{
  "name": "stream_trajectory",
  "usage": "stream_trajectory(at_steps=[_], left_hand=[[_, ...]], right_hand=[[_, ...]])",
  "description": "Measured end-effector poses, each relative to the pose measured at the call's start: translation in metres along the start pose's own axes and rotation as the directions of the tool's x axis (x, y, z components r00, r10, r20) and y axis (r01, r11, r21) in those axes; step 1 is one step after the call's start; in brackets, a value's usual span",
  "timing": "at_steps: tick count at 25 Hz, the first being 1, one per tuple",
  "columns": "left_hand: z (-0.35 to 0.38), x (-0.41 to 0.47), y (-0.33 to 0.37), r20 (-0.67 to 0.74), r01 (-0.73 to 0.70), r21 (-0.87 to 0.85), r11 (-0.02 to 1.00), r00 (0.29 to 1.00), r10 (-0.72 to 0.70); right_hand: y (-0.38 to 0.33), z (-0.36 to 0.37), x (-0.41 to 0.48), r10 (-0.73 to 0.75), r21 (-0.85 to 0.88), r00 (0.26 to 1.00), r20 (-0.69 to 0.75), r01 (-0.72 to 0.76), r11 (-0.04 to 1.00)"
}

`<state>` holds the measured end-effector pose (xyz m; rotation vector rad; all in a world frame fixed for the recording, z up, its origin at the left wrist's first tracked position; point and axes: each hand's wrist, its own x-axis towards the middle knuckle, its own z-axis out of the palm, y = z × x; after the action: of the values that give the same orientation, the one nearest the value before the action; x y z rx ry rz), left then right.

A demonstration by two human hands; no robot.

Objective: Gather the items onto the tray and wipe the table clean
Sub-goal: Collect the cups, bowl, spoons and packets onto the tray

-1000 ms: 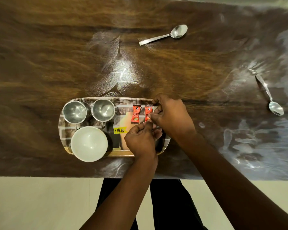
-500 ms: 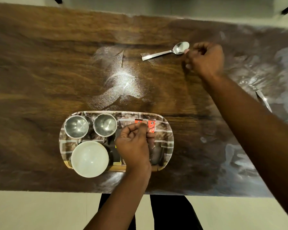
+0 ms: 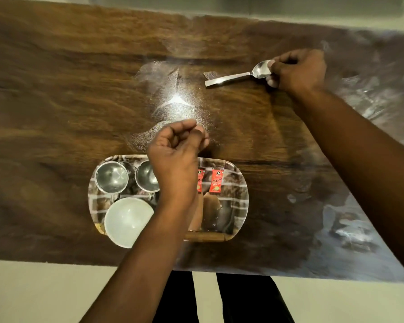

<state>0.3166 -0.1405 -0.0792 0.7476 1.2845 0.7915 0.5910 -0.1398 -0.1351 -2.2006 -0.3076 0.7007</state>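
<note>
The worktop [image 3: 56, 101] was dark wood grain under a glossy finish. Glare washed out its right side, and a pale powdery smear [image 3: 173, 106] lay in the middle.

My right hand [image 3: 299, 71] was far out across it, finger and thumb pinching the rounded bowl end of the spoon [image 3: 231, 78]. The flat, square-ended handle pointed back towards the smear. The picture was soft there, so I could not tell whether the spoon had left the wood.

My left hand [image 3: 175, 157] hung over the far rim of the tray [image 3: 243, 201], fingers loosely curled and, as far as I could see, holding nothing.

On the tray stood two steel cups [image 3: 111, 177], side by side. A white bowl [image 3: 126, 220] sat nearer me, overhanging the edge, and two red sachets [image 3: 216, 180] lay flat to the right.

I thought the polished metal, held only at its curved bowl, could swivel or slip in so narrow a pinch, and drop back into the powder. Carrying it home, my arm would pass over the light sachets and could brush them off the smooth tray. The bowl, sitting out over the rim, would tip easily if my left wrist dropped.

The wiping was not yet begun.
</note>
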Motion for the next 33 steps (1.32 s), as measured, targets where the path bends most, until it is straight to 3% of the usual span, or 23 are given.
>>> stream_trajectory(at_steps=[2, 4, 7, 10, 12, 13, 15, 19, 27, 33], left_hand=[[-0.014, 0.01, 0.013, 0.117, -0.176, 0.178, 0.968, 0.981, 0.157], [-0.026, 0.015, 0.026, 0.243, -0.344, 0.371, 0.862, 0.932, 0.268], [-0.042, 0.008, 0.034, 0.477, -0.544, 0.529, 0.651, 0.825, 0.302], [-0.062, 0.0, 0.018, 0.785, -0.775, 0.574, 0.265, 0.613, 0.091], [-0.073, -0.006, 0.006, 0.86, -0.864, 0.502, 0.047, 0.492, -0.135], [-0.078, -0.01, 0.002, 0.864, -0.883, 0.47, -0.012, 0.462, -0.202], [-0.084, -0.018, -0.003, 0.852, -0.888, 0.452, -0.082, 0.458, -0.253], [-0.09, -0.022, -0.013, 0.777, -0.835, 0.497, -0.237, 0.549, -0.306], [-0.088, -0.031, -0.019, 0.739, -0.792, 0.528, -0.307, 0.607, -0.293], [-0.095, -0.03, -0.025, 0.754, -0.793, 0.54, -0.282, 0.605, -0.257]], right_hand=[[0.003, -0.014, -0.035, -0.056, 0.068, 0.998, 0.018, 0.055, 0.996], [0.014, -0.026, -0.087, -0.062, 0.131, 0.996, 0.061, 0.054, 0.99], [0.047, -0.029, -0.177, 0.065, 0.224, 0.989, 0.13, -0.093, 0.97], [0.082, -0.015, -0.247, 0.171, 0.165, 0.969, 0.177, -0.201, 0.966], [0.097, -0.004, -0.277, 0.232, 0.154, 0.955, 0.187, -0.262, 0.953], [0.102, 0.0, -0.287, 0.249, 0.148, 0.951, 0.182, -0.276, 0.95], [0.108, 0.007, -0.295, 0.264, 0.13, 0.951, 0.162, -0.286, 0.95], [0.11, 0.013, -0.292, 0.246, 0.069, 0.959, 0.143, -0.258, 0.964], [0.11, 0.015, -0.288, 0.204, -0.019, 0.971, 0.129, -0.203, 0.979], [0.107, 0.013, -0.291, 0.123, -0.126, 0.985, 0.121, -0.108, 0.986]])
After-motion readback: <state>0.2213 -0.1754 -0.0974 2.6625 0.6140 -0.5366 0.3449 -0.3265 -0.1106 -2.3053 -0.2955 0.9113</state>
